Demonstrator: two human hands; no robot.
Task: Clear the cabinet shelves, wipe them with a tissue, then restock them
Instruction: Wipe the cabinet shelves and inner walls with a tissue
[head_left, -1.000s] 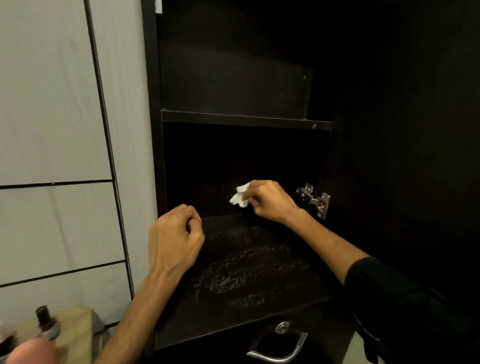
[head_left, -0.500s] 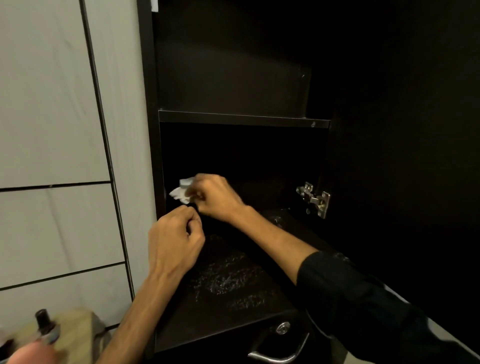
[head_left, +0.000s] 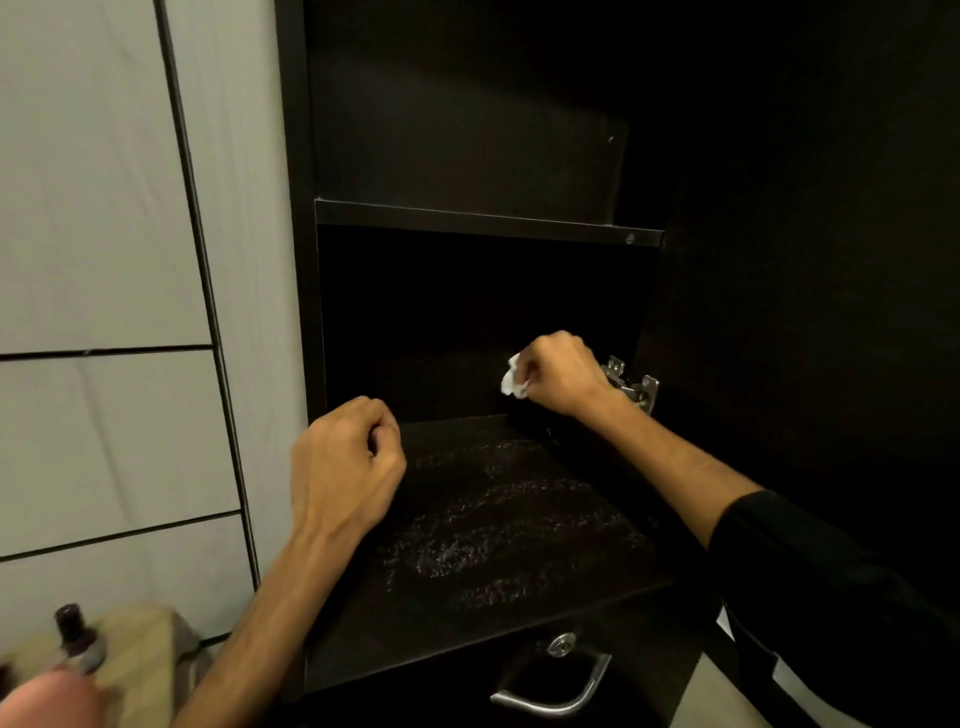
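A dark open cabinet fills the view. Its lower shelf (head_left: 519, 525) is bare and streaked with wet smears. An upper shelf (head_left: 488, 222) runs across above it, nothing visible on it. My right hand (head_left: 558, 376) is deep in the lower compartment at the back right, closed around a crumpled white tissue (head_left: 513, 382) pressed toward the back wall. My left hand (head_left: 343, 467) hovers at the shelf's front left corner, fingers curled into a loose fist with nothing in it.
A metal hinge (head_left: 631, 384) sits on the right cabinet wall beside my right wrist. Below the shelf is a drawer with a metal handle (head_left: 553, 696) and lock. At lower left a small dark bottle (head_left: 75, 636) stands on a beige surface. Pale wall panels lie left.
My right hand swept the tissue from the back middle to the back left, then across to the back right near the hinge. My left hand stayed put.
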